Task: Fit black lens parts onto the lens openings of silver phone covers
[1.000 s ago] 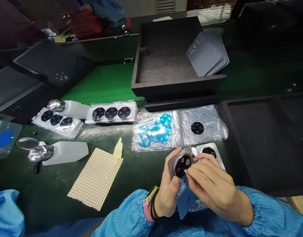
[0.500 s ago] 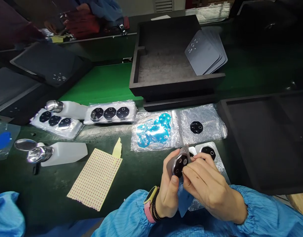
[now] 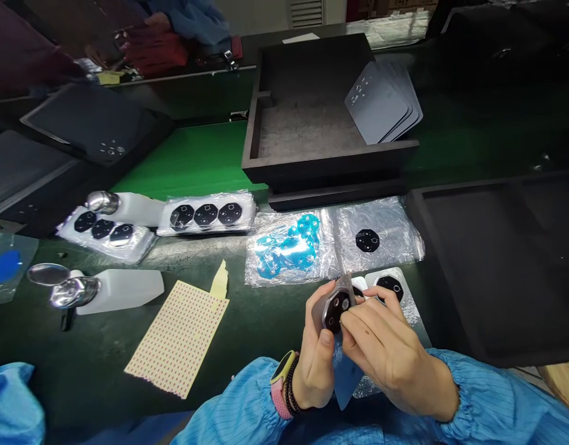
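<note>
My left hand (image 3: 316, 364) is closed around a phone back cover (image 3: 318, 312), which is tilted up and has a round black camera plate (image 3: 331, 314) facing me. My right hand (image 3: 389, 346) has its fingers bent together at the right edge of that plate; its fingertips touch there, and anything small between them is hidden. A bluish lower part of the held piece (image 3: 347, 380) hangs below my fingers. Behind my right hand lies a silvery sheet (image 3: 407, 309) bearing a black round plate (image 3: 390, 288), partly covered by the hand.
Clear bags hold blue films (image 3: 289, 247) and one black plate (image 3: 367, 240). Left are packs of black plates (image 3: 205, 214), white bottles (image 3: 127, 289) and a dotted sticker sheet (image 3: 177, 340). A black tray (image 3: 312, 164) holds grey panels (image 3: 381, 105); another dark tray (image 3: 488, 266) stands right.
My hands keep almost the same hold on the phone back cover, with only slight shifts of the fingers. The whole view has moved a little.
</note>
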Demonstrator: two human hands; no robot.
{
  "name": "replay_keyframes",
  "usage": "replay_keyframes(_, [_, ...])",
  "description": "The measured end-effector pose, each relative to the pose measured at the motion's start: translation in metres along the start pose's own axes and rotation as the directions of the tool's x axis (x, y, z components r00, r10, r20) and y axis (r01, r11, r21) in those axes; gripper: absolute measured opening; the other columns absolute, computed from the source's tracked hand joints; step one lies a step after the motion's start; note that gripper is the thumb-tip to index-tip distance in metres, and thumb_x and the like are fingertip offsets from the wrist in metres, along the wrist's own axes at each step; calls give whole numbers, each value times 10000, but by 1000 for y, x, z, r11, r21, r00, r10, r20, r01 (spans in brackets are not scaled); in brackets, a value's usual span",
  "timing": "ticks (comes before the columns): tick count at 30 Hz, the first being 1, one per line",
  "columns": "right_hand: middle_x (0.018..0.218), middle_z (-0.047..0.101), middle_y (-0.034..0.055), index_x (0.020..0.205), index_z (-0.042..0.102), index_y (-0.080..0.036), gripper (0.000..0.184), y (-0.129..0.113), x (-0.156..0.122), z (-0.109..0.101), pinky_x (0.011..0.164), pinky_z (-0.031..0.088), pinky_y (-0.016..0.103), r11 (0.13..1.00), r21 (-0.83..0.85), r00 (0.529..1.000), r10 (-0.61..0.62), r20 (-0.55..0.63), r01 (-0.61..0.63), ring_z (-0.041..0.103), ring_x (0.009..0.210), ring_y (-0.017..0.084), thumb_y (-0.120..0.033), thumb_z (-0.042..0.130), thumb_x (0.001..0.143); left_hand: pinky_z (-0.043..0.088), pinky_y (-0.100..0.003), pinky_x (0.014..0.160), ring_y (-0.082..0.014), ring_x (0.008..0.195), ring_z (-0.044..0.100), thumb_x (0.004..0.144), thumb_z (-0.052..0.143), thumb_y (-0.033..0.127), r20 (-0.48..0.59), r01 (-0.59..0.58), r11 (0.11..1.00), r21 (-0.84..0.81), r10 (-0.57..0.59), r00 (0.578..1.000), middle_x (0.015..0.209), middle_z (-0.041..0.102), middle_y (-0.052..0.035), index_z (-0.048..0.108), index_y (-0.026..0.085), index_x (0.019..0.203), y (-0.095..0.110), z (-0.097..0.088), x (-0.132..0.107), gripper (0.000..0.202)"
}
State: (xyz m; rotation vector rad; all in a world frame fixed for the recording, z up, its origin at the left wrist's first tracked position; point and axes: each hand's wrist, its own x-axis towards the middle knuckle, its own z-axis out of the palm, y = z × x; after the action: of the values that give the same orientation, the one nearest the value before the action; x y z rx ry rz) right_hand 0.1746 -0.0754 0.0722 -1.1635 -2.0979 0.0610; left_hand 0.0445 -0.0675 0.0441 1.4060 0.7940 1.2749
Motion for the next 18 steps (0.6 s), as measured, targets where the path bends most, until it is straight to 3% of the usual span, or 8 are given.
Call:
replay_keyframes(5, [694, 538, 32, 768, 556, -80, 148, 0, 1, -1, 849, 437, 399, 999, -17, 998, -37, 44, 38, 472, 683, 129, 39, 501, 836, 474, -282, 975, -165, 1138, 600, 1016, 336, 336, -6, -17, 1000, -12, 17, 1000, 1279, 600, -40, 448, 239, 1372, 1, 1, 2, 386])
replay_keyframes(14, [708, 550, 39, 768, 581, -69, 154, 0, 3, -3, 897, 419, 414, 999, -43, 999, -19, 42, 21, 497, 725, 139, 21, 499, 862, 424, -199, 995, -105, 1136, 583, 1016, 349, 340, -23, 10, 999, -33, -10, 1000, 1263, 603, 34, 443, 305, 1377, 1, 2, 1, 375])
replay_keyframes(18, [694, 515, 33, 776, 597, -67, 174, 1, 3, -5, 922, 411, 415, 997, -59, 996, -48, 82, 53, 449, 699, 134, 52, 487, 838, 424, -233, 993, -132, 1144, 576, 1020, 325, 337, -4, 39, 999, -25, -39, 999, 1281, 585, 7, 429, 284, 1386, -2, 0, -2, 384])
